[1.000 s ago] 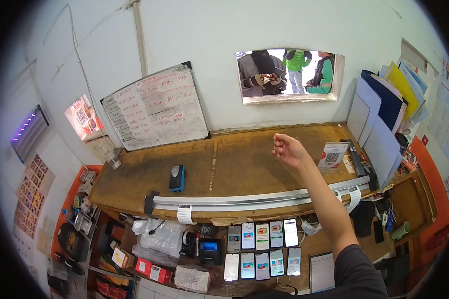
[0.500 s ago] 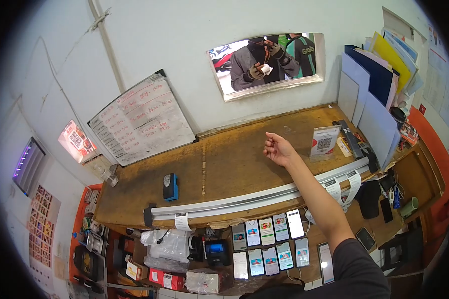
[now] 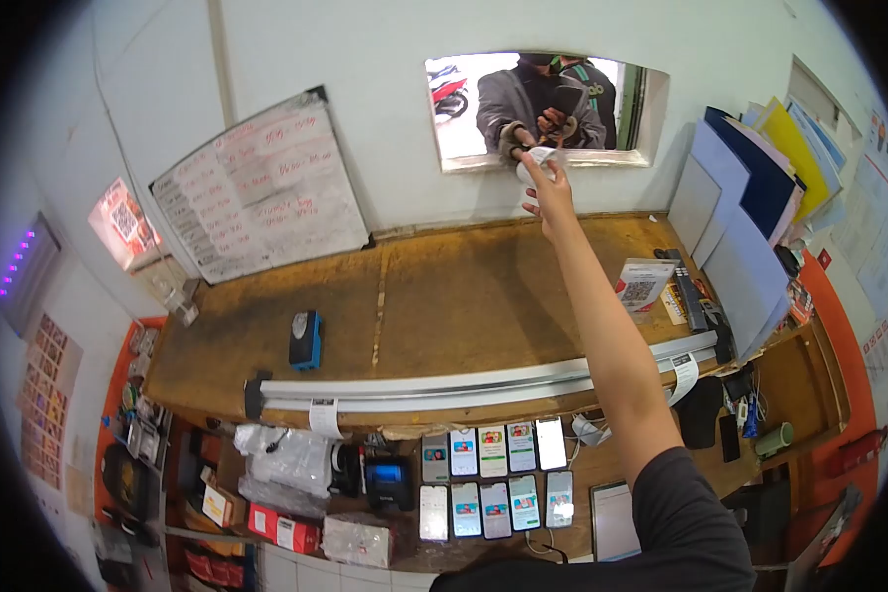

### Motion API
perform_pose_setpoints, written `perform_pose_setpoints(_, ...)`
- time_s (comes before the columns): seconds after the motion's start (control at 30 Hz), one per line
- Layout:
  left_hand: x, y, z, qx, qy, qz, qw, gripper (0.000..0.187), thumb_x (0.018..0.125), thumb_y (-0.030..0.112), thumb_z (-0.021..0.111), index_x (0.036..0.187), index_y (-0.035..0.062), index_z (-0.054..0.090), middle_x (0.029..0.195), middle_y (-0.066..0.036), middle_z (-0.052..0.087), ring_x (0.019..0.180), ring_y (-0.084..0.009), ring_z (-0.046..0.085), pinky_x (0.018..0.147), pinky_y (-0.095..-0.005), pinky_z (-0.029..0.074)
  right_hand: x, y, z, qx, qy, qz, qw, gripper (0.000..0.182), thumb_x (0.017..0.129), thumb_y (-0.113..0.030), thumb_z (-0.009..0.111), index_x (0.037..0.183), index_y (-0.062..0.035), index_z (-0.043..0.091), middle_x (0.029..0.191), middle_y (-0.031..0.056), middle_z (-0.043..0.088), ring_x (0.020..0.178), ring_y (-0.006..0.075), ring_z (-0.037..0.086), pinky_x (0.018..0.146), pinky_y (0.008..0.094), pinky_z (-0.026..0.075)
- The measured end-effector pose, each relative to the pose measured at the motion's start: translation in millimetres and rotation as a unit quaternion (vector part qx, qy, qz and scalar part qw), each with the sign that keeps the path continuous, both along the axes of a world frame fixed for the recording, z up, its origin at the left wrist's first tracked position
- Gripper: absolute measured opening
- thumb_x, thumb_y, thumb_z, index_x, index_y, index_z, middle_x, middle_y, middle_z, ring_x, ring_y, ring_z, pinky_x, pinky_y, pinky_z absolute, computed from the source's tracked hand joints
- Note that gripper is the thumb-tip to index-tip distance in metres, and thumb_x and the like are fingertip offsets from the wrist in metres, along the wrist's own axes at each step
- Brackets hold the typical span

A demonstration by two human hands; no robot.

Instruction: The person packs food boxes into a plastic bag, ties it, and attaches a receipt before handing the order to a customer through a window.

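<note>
My right hand (image 3: 550, 196) reaches across the counter to the wall window (image 3: 483, 163), its fingers closed on a curled white paper (image 3: 535, 166). On the far side of the paper, a gloved hand (image 3: 513, 140) of a person in a grey jacket (image 3: 503, 104) is also at it. That person's other hand holds a dark phone (image 3: 565, 99). Below my outstretched arm lies the brown wooden counter (image 3: 444, 296). My left hand is out of the picture.
Several lit phones (image 3: 493, 452) lie in two rows on the lower shelf, beside a black printer (image 3: 389, 481). A QR-code stand (image 3: 644, 283) and upright folders (image 3: 730, 217) are at the right. A blue-and-black device (image 3: 306, 340) and a whiteboard (image 3: 266, 187) stand left.
My right hand has moved from above the counter up to the window and closed on the white paper. The person outside has extended the paper inward through the opening. My view has shifted slightly.
</note>
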State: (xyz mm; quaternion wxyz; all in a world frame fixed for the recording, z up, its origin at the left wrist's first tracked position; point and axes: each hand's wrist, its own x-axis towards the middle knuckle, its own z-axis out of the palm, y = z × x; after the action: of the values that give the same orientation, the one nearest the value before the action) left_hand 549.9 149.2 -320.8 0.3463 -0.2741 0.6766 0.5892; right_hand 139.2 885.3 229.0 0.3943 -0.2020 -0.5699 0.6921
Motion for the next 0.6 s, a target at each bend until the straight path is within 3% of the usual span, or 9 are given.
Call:
perform_pose_setpoints(0.07, 14, -1, -4, 0.011, -0.009, 0.026, 1.0, 0.028, 0.091, 0.021, 0.065, 0.103, -0.0051, 0.066, 0.089, -0.013, 0.07, 0.073, -0.0187, 0.065, 0.066, -0.0319, 0.051, -12, 1, -3, -0.033, -0.024, 0.02, 0.999, 0.058, 0.084, -0.047, 0.071, 0.123, -0.0094, 0.05, 0.096, 0.0035, 0.058, 0.086, 0.017, 0.054, 0.064, 0.035, 0.046)
perform_pose_setpoints(0.1, 7, 1, 0, -0.092, 0.018, -0.131, 0.987, 0.025, 0.092, 0.023, 0.062, 0.105, 0.0036, 0.067, 0.089, -0.012, 0.07, 0.082, -0.0189, 0.066, 0.071, -0.0351, 0.053, -24, 7, -11, -0.07, -0.042, 0.036, 0.996, 0.062, 0.084, -0.045, 0.072, 0.125, -0.0057, 0.05, 0.091, 0.0016, 0.058, 0.077, 0.014, 0.054, 0.059, 0.0329, 0.045)
perform_pose_setpoints(0.13, 12, -3, 6, -0.191, 0.034, -0.28, 0.94, 0.023, 0.092, 0.026, 0.058, 0.107, 0.0123, 0.068, 0.09, -0.01, 0.07, 0.091, -0.0191, 0.068, 0.077, -0.0383, 0.054, -48, 18, -32, 0.007, 0.091, -0.021, 0.996, 0.038, 0.084, -0.046, 0.072, 0.101, -0.0172, 0.053, 0.071, -0.004, 0.05, 0.052, 0.0085, 0.042, 0.041, 0.028, 0.034)
perform_pose_setpoints(0.17, 26, -3, -6, -0.123, 0.0, -0.112, 0.986, 0.04, 0.096, 0.042, 0.047, 0.104, 0.0103, 0.069, 0.087, -0.011, 0.072, 0.091, -0.0269, 0.069, 0.085, -0.0403, 0.052, -91, 73, -77, 0.138, 0.037, -0.094, 0.985, 0.033, 0.086, -0.045, 0.07, 0.085, -0.0166, 0.053, 0.06, -0.0067, 0.043, 0.04, 0.0074, 0.029, 0.036, 0.0277, 0.024)
perform_pose_setpoints(0.2, 26, -5, 5, -0.219, 0.1, -0.287, 0.927, 0.041, 0.093, 0.042, 0.053, 0.101, 0.0059, 0.07, 0.091, -0.017, 0.071, 0.092, -0.0298, 0.068, 0.081, -0.0411, 0.053, -29, 49, -40, 0.032, -0.046, 0.147, 0.988, 0.031, 0.089, -0.044, 0.067, 0.079, -0.0169, 0.054, 0.06, -0.0055, 0.043, 0.044, 0.0086, 0.034, 0.039, 0.0291, 0.027)
perform_pose_setpoints(0.27, 14, 15, 54, -0.331, 0.041, -0.292, 0.896, 0.046, 0.093, 0.038, 0.056, 0.11, -0.0032, 0.065, 0.099, -0.019, 0.07, 0.093, -0.0267, 0.067, 0.084, -0.0394, 0.051, -44, 66, -74, 0.08, -0.058, 0.073, 0.992, 0.029, 0.089, -0.041, 0.068, 0.085, -0.0131, 0.063, 0.067, -0.0038, 0.051, 0.057, 0.0099, 0.045, 0.05, 0.0291, 0.035)
perform_pose_setpoints(0.37, -18, 26, 139, -0.218, 0.08, -0.184, 0.955, 0.053, 0.086, 0.031, 0.068, 0.129, 0.0027, 0.054, 0.09, -0.014, 0.07, 0.085, -0.0214, 0.068, 0.077, -0.0335, 0.052, 17, -19, -38, 0.171, -0.047, -0.001, 0.984, 0.042, 0.091, -0.035, 0.067, 0.119, -0.0054, 0.06, 0.104, 0.0003, 0.067, 0.094, 0.0131, 0.06, 0.069, 0.0302, 0.043)
perform_pose_setpoints(0.53, -105, 85, 368, -0.058, 0.305, -0.126, 0.942, 0.032, 0.093, 0.009, 0.062, 0.124, 0.0015, 0.057, 0.094, -0.009, 0.067, 0.091, -0.0163, 0.064, 0.085, -0.0305, 0.049, 143, -209, -43, 0.299, -0.097, 0.272, 0.91, 0.02, 0.094, -0.017, 0.059, 0.105, -0.0012, 0.061, 0.092, 0.0095, 0.069, 0.077, 0.0148, 0.065, 0.076, 0.0305, 0.052)
perform_pose_setpoints(0.6, -122, 97, 421, -0.054, 0.462, -0.07, 0.883, 0.035, 0.087, 0.01, 0.068, 0.12, 0.003, 0.06, 0.095, -0.009, 0.066, 0.092, -0.0193, 0.063, 0.085, -0.0326, 0.049, 187, -289, -57, 0.28, -0.229, 0.505, 0.784, 0.021, 0.089, -0.017, 0.063, 0.102, -0.0004, 0.06, 0.079, 0.009, 0.066, 0.067, 0.0175, 0.062, 0.068, 0.0328, 0.051)
